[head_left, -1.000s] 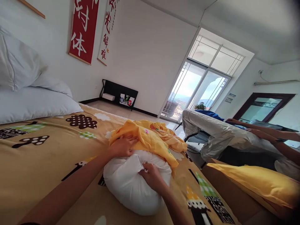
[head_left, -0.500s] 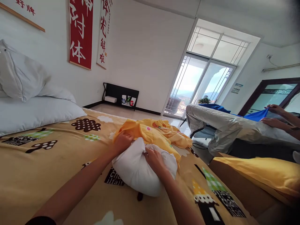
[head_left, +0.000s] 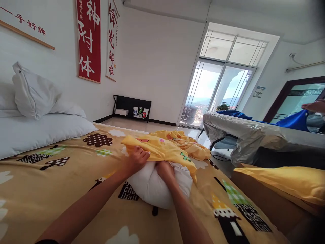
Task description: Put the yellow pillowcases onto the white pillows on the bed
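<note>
A plump white pillow (head_left: 154, 191) lies on the bed, its far part inside a yellow pillowcase (head_left: 152, 145) printed with a green clover and small patterns. With fingers closed, my left hand (head_left: 138, 159) holds the edge of the pillowcase opening at its left side. My right hand (head_left: 165, 169) reaches under the fabric edge with the pillow's gathered end. Its fingers are hidden by the pillowcase; just before, they were pinching the pillow there.
A tan patterned sheet (head_left: 83, 179) covers the bed. White pillows (head_left: 43, 130) are stacked at left, and crumpled yellow fabric lies beyond the pillowcase. At right are a yellow pillow (head_left: 286, 183) in a cardboard box, a plastic-wrapped mattress (head_left: 248, 128) and another person's hand (head_left: 315, 105) near blue cloth.
My right hand has moved forward under the pillowcase edge, taking the pillow's end with it. My left hand has drawn the pillowcase over more of the pillow. The other person's hands have shifted right.
</note>
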### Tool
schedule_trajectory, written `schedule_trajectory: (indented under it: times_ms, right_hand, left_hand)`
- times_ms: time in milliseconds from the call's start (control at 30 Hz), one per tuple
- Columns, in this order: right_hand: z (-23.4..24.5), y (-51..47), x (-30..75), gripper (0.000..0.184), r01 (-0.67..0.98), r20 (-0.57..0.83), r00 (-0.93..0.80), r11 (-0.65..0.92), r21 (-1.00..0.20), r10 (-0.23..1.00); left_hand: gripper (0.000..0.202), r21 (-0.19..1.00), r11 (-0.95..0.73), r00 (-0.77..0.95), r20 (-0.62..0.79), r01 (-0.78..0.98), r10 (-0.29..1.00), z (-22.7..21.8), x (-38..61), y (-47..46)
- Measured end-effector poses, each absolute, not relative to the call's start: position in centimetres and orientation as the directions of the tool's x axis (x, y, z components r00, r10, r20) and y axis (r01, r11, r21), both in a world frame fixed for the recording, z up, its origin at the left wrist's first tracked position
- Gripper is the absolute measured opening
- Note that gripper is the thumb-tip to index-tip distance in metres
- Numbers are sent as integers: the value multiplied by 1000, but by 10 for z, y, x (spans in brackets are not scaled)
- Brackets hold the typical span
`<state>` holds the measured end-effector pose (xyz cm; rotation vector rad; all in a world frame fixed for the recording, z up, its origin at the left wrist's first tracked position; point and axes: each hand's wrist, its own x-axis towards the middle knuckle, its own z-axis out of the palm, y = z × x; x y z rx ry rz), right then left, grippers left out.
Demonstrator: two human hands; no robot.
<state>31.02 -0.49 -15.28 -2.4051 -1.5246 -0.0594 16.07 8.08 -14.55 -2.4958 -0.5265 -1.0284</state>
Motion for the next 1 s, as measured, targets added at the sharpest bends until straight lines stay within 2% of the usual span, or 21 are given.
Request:
schedule_trajectory:
  times_ms: [100, 233, 333, 400, 500, 567, 667, 767, 867, 1000]
  right_hand:
    - [-159, -16, 334, 34, 834, 216, 527, -452, -318, 822]
    - [-164, -29, 354, 37, 773, 267, 605, -473, -422, 750]
    - [-165, -37, 363, 39, 726, 301, 663, -490, -483, 686]
    - [-166, -44, 369, 41, 697, 324, 698, -504, -509, 639]
    - [-165, -55, 382, 40, 662, 345, 738, -522, -538, 580]
    - [-165, -59, 392, 37, 637, 345, 761, -528, -561, 550]
    - [-165, -62, 407, 38, 583, 322, 801, -534, -612, 504]
    - [-167, -63, 417, 41, 538, 290, 826, -519, -665, 484]
    - [-168, -72, 417, 45, 540, 290, 811, -460, -705, 508]
    - [-171, -100, 408, 58, 579, 338, 746, -309, -755, 573]
  left_hand:
    - [20, -169, -784, 566, 781, 597, 262, -165, 136, 92]
    - [18, 24, -731, 401, 823, 682, 402, -207, 121, 99]
    - [18, 109, -724, 343, 826, 681, 448, -225, 129, 88]
    - [21, 195, -772, 322, 827, 604, 461, -220, 143, 77]
    - [26, 373, -846, 293, 819, 380, 493, -194, 171, 61]
    - [29, 433, -866, 298, 817, 249, 494, -177, 189, 48]
    - [26, 435, -893, 333, 830, 118, 448, -166, 206, 25]
    - [21, 455, -888, 412, 798, 68, 440, -165, 212, 9]
    - [24, 489, -854, 470, 719, 180, 511, -159, 215, 7]
    - [24, 417, -817, 549, 606, 398, 576, -149, 223, 16]
